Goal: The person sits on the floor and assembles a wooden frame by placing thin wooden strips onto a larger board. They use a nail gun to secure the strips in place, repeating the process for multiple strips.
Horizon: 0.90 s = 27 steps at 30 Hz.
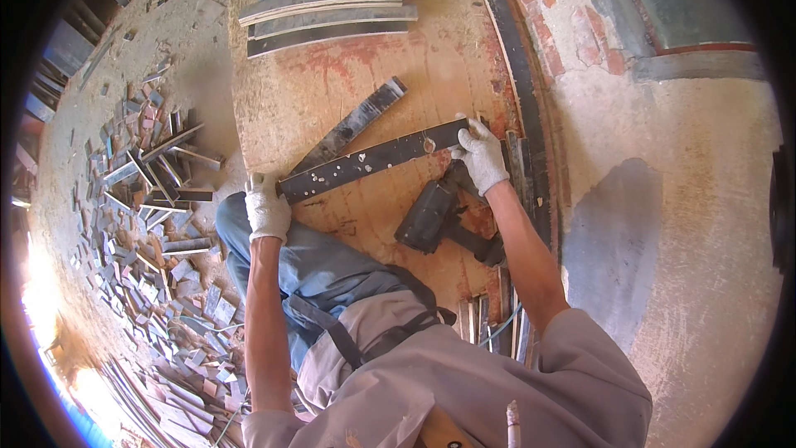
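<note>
Your left hand [268, 207], gloved, sits left of centre with its forearm rising almost straight from the lower edge; your right hand [483, 156], also gloved, sits right of centre, forearm slanting up and leftward. Both are mostly closed, each on one end of the dark spotted strip [365, 160], which slopes up to the right across the middle of the frame. You have that one strip in hand; one loose strip [352, 123] lies just beyond it on the wooden surface [332, 83]. At least four stacked strips [332, 23] lie at upper centre, overlapping too closely for a sure count. One black power tool [427, 216] lies below your right hand, partly hidden by your forearm. The offcuts [178, 174] at left are too many to count. Your left fingertips are hard to make out.
</note>
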{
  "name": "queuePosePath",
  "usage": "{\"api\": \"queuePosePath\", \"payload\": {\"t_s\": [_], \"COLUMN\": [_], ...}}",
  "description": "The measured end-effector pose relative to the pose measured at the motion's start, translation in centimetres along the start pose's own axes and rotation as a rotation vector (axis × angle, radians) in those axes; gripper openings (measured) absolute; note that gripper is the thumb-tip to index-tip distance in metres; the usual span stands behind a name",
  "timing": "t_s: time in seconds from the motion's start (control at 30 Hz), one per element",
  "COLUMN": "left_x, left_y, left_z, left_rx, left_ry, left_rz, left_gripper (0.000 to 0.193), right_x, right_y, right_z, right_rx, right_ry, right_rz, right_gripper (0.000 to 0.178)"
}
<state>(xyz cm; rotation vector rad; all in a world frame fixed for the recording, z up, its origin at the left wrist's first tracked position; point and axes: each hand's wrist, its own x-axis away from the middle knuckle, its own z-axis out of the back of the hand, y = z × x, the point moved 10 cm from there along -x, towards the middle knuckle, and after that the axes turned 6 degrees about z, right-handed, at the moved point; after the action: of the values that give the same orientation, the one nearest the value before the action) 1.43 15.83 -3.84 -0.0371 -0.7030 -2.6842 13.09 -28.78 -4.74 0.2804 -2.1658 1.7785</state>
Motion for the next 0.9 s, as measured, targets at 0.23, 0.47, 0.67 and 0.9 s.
{"api": "queuePosePath", "payload": {"t_s": [0.23, 0.47, 0.67, 0.9], "left_x": [1.8, 2.1, -0.1, -0.1], "left_y": [1.9, 3.3, 0.8, -3.8], "left_z": [-0.5, 1.2, 3.5, 1.4], "left_rx": [-0.209, -0.033, 0.169, 0.584], "left_ry": [-0.113, 0.039, 0.314, 0.346], "left_rz": [0.04, -0.107, -0.039, 0.289], "left_gripper": [0.039, 0.04, 0.03, 0.017], "right_x": [0.2, -0.1, 0.3, -2.6], "right_y": [-0.5, -2.3, -3.4, -0.6], "right_z": [0.4, 0.8, 0.2, -3.3], "right_rx": [0.005, 0.015, 0.079, 0.025], "right_ry": [-0.014, -0.025, -0.037, -0.073], "right_rz": [0.021, 0.069, 0.08, 0.047], "right_gripper": [0.038, 0.037, 0.039, 0.042]}}
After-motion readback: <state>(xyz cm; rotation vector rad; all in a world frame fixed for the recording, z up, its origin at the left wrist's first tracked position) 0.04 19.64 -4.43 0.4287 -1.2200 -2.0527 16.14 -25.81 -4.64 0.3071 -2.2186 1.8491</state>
